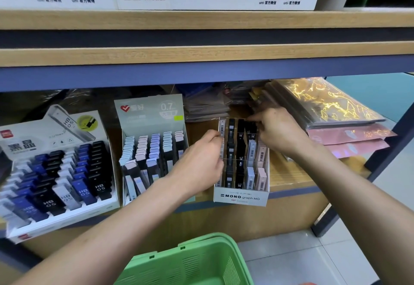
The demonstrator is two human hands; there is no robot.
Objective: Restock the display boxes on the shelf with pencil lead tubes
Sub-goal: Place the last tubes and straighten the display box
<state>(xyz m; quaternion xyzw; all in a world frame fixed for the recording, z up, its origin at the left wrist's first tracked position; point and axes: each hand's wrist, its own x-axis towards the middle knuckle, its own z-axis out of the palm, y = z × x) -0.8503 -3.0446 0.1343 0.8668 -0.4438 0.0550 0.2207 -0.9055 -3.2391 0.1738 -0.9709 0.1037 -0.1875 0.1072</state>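
Wooden shelving fills the view, and down on the lower shelf (pixel 289 177) three display boxes sit along its front edge. Far left, the blue-and-black HB box (pixel 56 172); in the middle, the grey 0.7 box (pixel 152 148); and at the right, overhanging the front edge, the MONO graph box (pixel 240 196), where all the action is.

Both hands are on that box. The left hand (pixel 199 161) presses against its left wall, fingers curled round a pale lead tube (pixel 222 137) standing in the leftmost column. The right hand (pixel 277 130) reaches over the far right corner, fingertips pinched at the back row of black tubes (pixel 240 137); whether it actually holds one, I cannot tell, the fingers cover it.

Here is the relation that matters: the tubes stand nearly upright, tipped back a little, long axis running up and away toward the shelf's back edge. So any tube has to slide in along that line, from above and in front. The left hand is nearer the open leftmost column; the right is nearer the back row.

Below, a green basket (pixel 190 262) waits near the bottom edge of view, its contents out of sight.
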